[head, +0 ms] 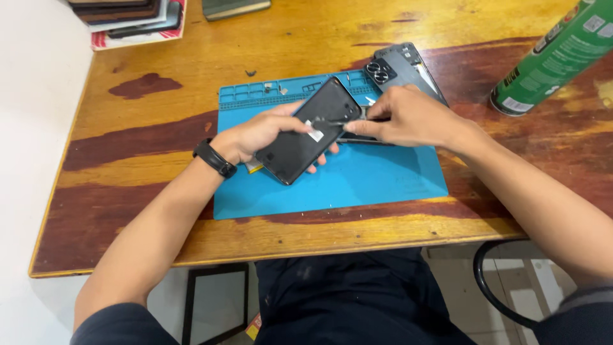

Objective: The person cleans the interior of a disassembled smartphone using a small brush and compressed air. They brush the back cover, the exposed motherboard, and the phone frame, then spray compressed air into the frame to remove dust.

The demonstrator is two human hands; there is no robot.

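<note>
Black phone (310, 131) gripped in left hand (255, 135); right hand (402, 118) grip pinches thin tool (338, 119) on it.

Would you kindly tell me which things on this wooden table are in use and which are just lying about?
In use:
- black flat smartphone, held by the left hand
- thin metal tool, pinched by the right hand
- blue rubber work mat
- grey phone back cover with camera cutout

Lying about:
- green spray can
- stack of flat cases
- dark book
</note>
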